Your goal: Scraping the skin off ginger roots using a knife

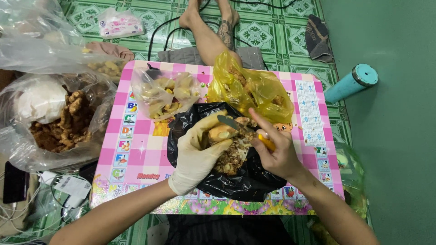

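My left hand (196, 152), in a pale latex glove, grips a knobbly piece of ginger root (221, 132) over a black plastic bag (245, 181) heaped with brown peelings (231, 159). My bare right hand (275, 149) holds a small knife (243, 128) with a yellow handle, its blade lying against the root. Both hands are above a low pink table (145, 149) printed with letters and pictures.
A clear bag of peeled pieces (165, 97) and a yellow bag (254, 88) lie at the table's far side. A large clear bag of unpeeled root (59, 122) sits left. A teal bottle (350, 82) lies right. Another person's legs (211, 34) and cables cross the tiled floor.
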